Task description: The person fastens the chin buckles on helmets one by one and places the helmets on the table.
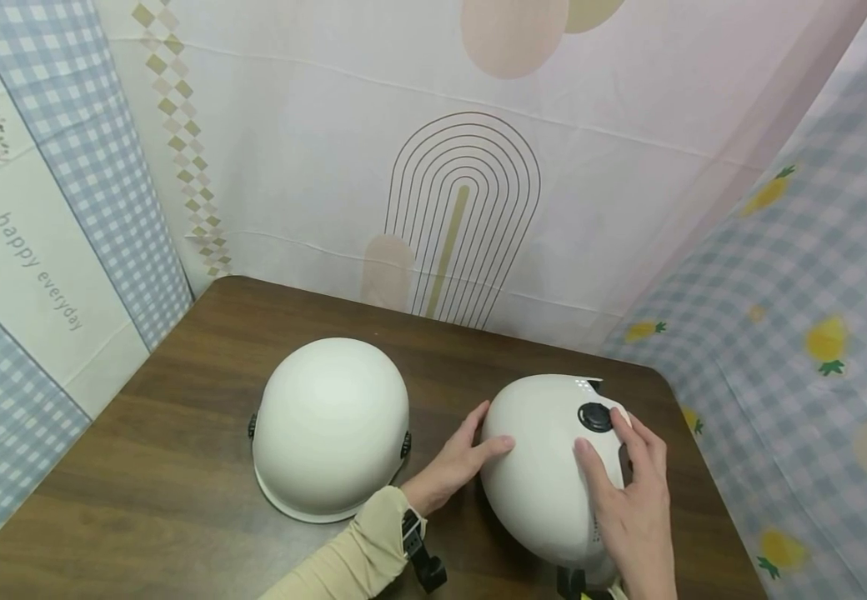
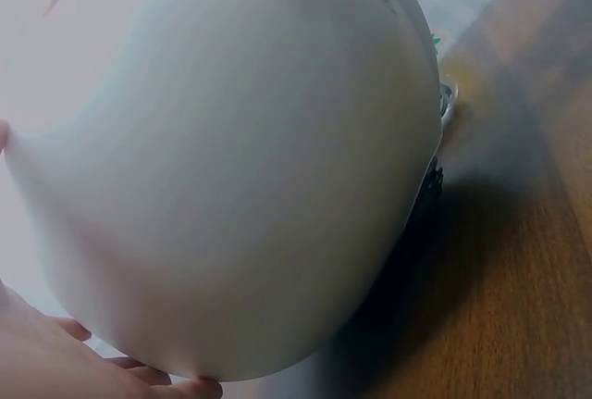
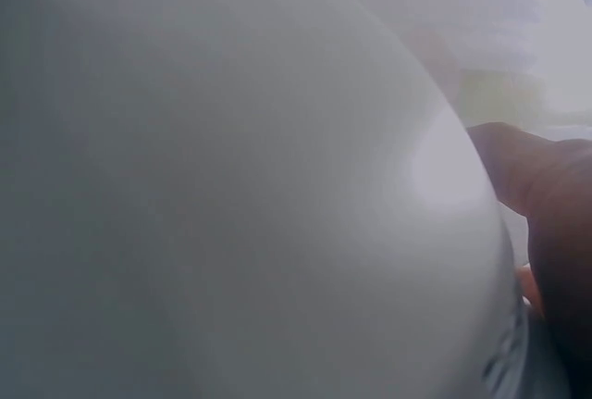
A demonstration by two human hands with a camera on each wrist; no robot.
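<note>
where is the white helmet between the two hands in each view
Head: white helmet, low, right of centre, between left hand and right hand.
Left wrist: white helmet fills the left and centre.
Right wrist: white helmet fills most of the picture.
Landmark: wooden table, shared by head and left wrist only.

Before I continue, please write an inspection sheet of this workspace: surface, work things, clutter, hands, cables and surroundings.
Surface: brown wood-grain table.
Work things: tilted white helmet, held; upright white helmet apart, to its left.
Clutter: nothing seen.
Hands: left hand holds the tilted white helmet's left side; right hand holds its right side, near the black round knob.
Cables: nothing seen.
Surroundings: pale patterned cloth behind; blue-checked cloths at both sides.
</note>
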